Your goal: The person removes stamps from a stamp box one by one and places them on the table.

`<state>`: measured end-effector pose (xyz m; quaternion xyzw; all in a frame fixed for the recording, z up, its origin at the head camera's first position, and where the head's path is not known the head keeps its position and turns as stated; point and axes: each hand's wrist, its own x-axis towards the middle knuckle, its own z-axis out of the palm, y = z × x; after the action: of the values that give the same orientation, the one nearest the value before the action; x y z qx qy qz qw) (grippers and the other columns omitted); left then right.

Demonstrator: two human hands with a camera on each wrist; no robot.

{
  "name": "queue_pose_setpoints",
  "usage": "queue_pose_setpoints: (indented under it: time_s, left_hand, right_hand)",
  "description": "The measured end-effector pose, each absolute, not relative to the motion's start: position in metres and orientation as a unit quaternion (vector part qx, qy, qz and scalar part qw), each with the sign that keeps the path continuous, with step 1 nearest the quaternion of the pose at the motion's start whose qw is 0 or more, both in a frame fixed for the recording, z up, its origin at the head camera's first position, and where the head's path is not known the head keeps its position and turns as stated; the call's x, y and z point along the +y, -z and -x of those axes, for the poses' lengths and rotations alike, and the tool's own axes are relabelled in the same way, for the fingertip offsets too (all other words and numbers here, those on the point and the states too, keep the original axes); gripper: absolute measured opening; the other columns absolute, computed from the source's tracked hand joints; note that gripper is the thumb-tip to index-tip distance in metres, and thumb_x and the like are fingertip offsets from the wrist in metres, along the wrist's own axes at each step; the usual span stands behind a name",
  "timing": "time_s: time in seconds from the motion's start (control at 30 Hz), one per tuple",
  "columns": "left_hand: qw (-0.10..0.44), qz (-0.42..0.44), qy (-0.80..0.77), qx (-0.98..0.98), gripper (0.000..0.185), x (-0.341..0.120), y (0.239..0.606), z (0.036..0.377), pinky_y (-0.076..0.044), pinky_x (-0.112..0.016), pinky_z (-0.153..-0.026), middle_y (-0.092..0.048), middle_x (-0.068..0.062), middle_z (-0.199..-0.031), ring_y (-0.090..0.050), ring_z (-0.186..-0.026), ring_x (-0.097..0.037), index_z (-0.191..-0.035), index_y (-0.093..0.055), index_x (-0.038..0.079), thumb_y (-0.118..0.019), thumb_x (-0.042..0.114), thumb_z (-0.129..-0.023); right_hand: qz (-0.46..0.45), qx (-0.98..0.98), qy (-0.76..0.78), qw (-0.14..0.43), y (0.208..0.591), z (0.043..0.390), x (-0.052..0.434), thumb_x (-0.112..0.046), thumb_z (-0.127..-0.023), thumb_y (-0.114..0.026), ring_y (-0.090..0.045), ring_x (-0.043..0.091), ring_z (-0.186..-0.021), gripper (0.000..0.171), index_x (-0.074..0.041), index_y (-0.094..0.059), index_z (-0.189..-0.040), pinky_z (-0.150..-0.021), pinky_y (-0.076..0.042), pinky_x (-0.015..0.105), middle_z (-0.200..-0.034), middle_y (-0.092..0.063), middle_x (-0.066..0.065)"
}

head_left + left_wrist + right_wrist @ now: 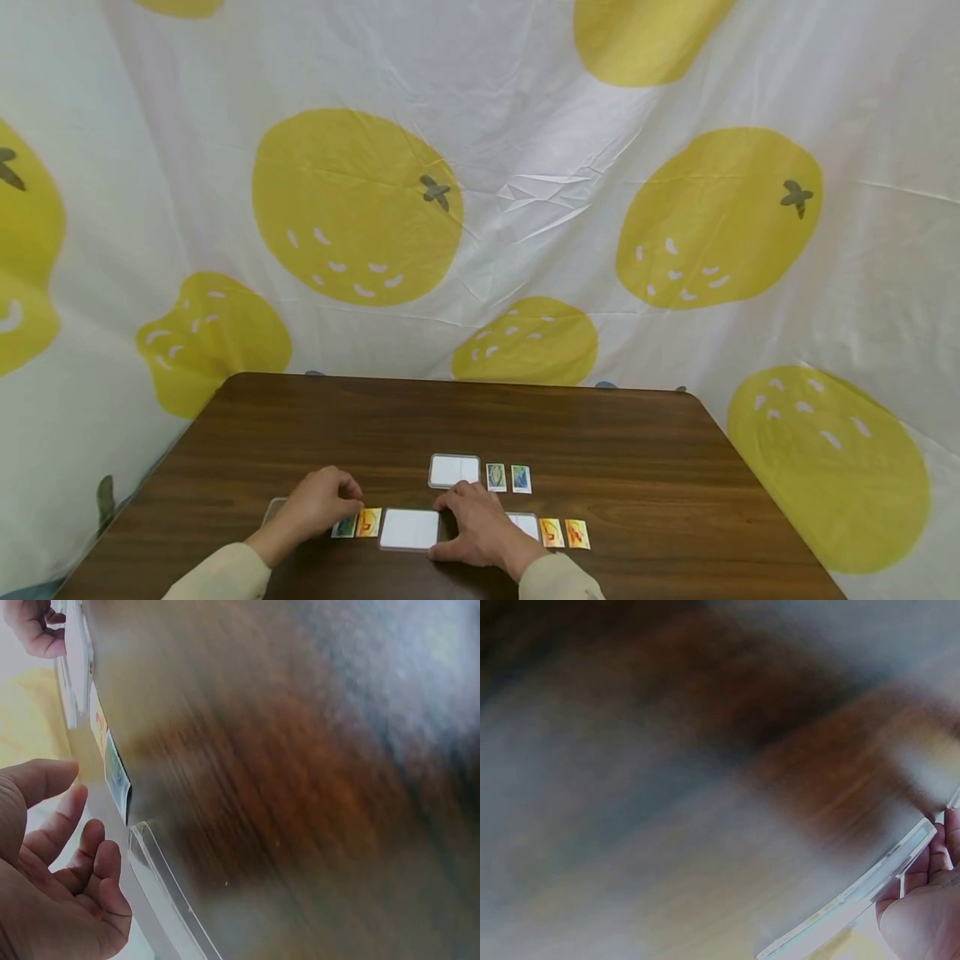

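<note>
Nearest the person, a clear plastic card case [408, 528] lies flat on the brown table [637, 492], its long axis running left to right. The right hand [476, 529] is the nearer one: it touches the case's right edge, fingers bent along that side, thumb low by the front corner. The left hand [318, 502] sits left of the case, apart from it, its loosely curled fingers over two picture cards [357, 523] that lie between hand and case; whether it pinches one I cannot tell. Farther off, a second case [453, 470] with two more cards [508, 477]
</note>
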<state>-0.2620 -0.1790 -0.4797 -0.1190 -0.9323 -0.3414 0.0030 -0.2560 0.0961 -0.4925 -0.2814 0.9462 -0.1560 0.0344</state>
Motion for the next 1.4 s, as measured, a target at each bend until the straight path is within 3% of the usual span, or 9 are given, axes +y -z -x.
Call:
queue_pose_setpoints:
  time_s: [0.2,0.67,1.1,1.4]
  left_hand:
    - [-0.001,0.104,0.349,-0.931,0.009,-0.181,0.476,0.263,-0.049,-0.037,-0.068,-0.064,0.003,-0.078,-0.056,-0.071,-0.013,-0.081,-0.071,0.010,-0.079,0.011,-0.078]
    - [-0.006,0.118,0.348,-0.930,0.019,-0.194,0.475,0.265,-0.048,-0.050,-0.087,-0.064,-0.003,-0.096,-0.061,-0.094,-0.025,-0.093,-0.072,0.009,-0.081,0.018,-0.079]
    - [0.004,0.204,0.376,-0.904,0.036,-0.224,0.479,0.263,-0.047,-0.053,-0.089,-0.063,-0.006,-0.109,-0.060,-0.103,-0.033,-0.110,-0.069,0.003,-0.079,0.025,-0.084]
    - [-0.005,0.196,0.380,-0.904,0.046,-0.249,0.480,0.258,-0.046,-0.055,-0.089,-0.063,-0.009,-0.114,-0.059,-0.107,-0.037,-0.118,-0.065,0.000,-0.080,0.029,-0.084]
  right_hand:
    - [0.283,0.946,0.156,0.030,0.493,0.257,0.096,-0.055,-0.075,-0.078,-0.051,0.020,-0.113,0.055,-0.022,-0.066,-0.118,-0.094,-0.039,0.041,-0.116,-0.056,-0.004]
    - [0.285,0.945,0.156,0.030,0.493,0.256,0.096,-0.055,-0.075,-0.079,-0.051,0.020,-0.113,0.055,-0.023,-0.066,-0.118,-0.094,-0.039,0.042,-0.116,-0.057,-0.003]
    - [0.285,0.946,0.155,0.025,0.494,0.256,0.097,-0.055,-0.075,-0.079,-0.051,0.020,-0.113,0.055,-0.023,-0.066,-0.118,-0.094,-0.039,0.042,-0.116,-0.057,-0.003]
    - [0.284,0.946,0.152,0.022,0.494,0.256,0.097,-0.055,-0.075,-0.078,-0.050,0.020,-0.113,0.055,-0.023,-0.066,-0.118,-0.093,-0.039,0.041,-0.116,-0.056,-0.003]
